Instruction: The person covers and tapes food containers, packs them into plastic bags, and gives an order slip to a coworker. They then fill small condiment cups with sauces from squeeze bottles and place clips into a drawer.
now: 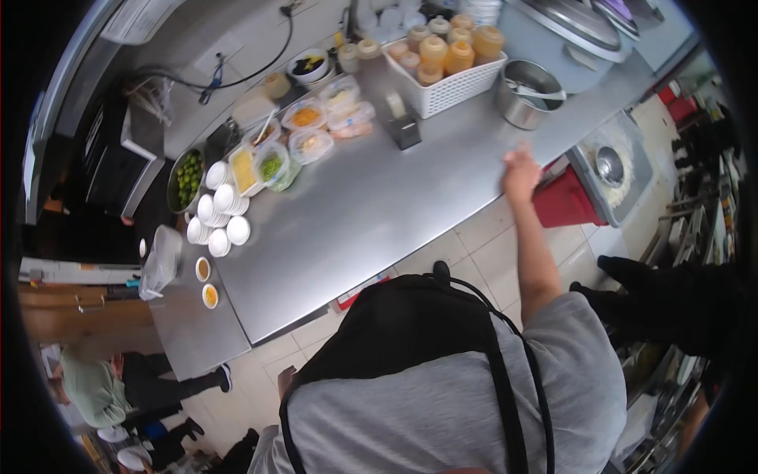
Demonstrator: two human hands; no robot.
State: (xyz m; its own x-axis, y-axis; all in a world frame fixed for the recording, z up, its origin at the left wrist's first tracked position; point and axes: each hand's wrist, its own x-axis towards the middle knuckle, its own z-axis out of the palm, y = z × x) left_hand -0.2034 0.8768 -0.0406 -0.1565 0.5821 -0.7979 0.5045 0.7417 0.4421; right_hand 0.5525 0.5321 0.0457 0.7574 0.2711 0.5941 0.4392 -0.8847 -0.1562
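Note:
My right hand (521,172) is over the near edge of the steel counter (347,213), just below a metal pot (527,95) with a utensil across its rim. The hand is blurred and its finger shape is unclear. My left hand (287,379) hangs low beside the black apron, mostly hidden, away from the counter. A white basket of sauce bottles (452,91) stands left of the pot. Left of the basket are a tape dispenser (403,126), tubs of chopped food (306,117) and stacked white lids (225,201).
A grey bin (624,170) holding white powder and a metal bowl is at the right, beside a red container (565,201). Two small sauce cups (206,282) sit at the counter's left end. Other people (103,387) are at lower left; a dark-clothed person (671,304) is at right.

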